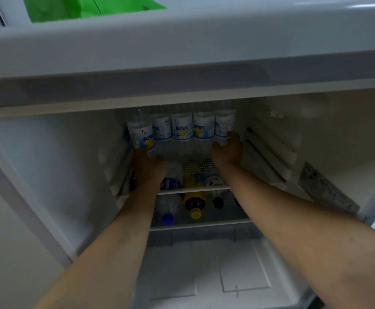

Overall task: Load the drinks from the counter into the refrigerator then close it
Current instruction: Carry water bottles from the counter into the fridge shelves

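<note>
Both arms reach deep into the open refrigerator (48, 175), where five clear bottles (182, 128) stand in a row on the upper shelf (195, 166). The left hand (148, 163) curls around the bottle at its end of the row, while the right hand (227, 148) cups the bottle at the opposite end. Below the hands, more drinks (193, 201) lie on a lower shelf.

five clear bottles (183, 128) stood in a row at the back of the refrigerator (48, 175), each with a white and blue label (182, 129) carrying blue chinese characters that read roughly as 盐汽水 above a yellow lemon picture. other labels on lower bottles were too blurred to read.
</note>
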Demonstrator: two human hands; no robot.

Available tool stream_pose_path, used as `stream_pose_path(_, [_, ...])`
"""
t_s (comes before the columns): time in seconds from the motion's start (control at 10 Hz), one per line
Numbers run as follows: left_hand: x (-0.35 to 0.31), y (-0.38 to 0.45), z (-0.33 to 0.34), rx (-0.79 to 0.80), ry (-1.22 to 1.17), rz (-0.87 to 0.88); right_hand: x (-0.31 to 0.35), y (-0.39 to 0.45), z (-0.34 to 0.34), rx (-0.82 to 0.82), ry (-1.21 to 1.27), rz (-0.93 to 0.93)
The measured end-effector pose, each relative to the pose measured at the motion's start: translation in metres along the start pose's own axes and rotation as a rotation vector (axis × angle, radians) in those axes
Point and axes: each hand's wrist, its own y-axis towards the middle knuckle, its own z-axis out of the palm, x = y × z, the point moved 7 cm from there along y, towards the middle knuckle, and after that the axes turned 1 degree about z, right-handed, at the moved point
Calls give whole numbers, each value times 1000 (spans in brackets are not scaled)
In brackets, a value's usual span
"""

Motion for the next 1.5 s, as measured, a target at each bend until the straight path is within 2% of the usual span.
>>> stream_pose_path(0.1, [-2,-18,-7,-25,-40,38,7,-21,7,-36,-42,-93])
stream_pose_path(0.2, [-2,-37,-19,-84,-85,46,18,-45,41,157,-94,-146])
stream_pose_path(0.3, [-1,-51,-38,-157,-105,64,29,-70,94,484,-98,-96])
stream_pose_path(0.4, [16,-60,-53,-168,-161,-56,43,-83,125,559,-49,-3])
stream_pose_path(0.5, [27,-74,-63,-115,-193,-74,53,-87,145,573,20,56])
stream_pose_path(0.8, [37,-99,-91,-9,-190,-127,66,-105,162,641,-120,153])
stream_pose_path(0.9, [44,-103,-92,38,-164,-94,67,-109,139,597,-137,106])
stream_pose_path(1.0, [53,-106,-88,10,-247,-137,52,-107,109,526,-84,130])
stream_pose_path(1.2, [64,-133,-73,58,-299,-170,14,-136,21,319,185,248])
stream_pose_path(1.4, [39,-178,-48,150,-306,-43,-2,-174,-73,205,233,212])
stream_pose_path(1.5, [31,-214,-21,259,-353,-13,-13,-197,-127,157,273,220])
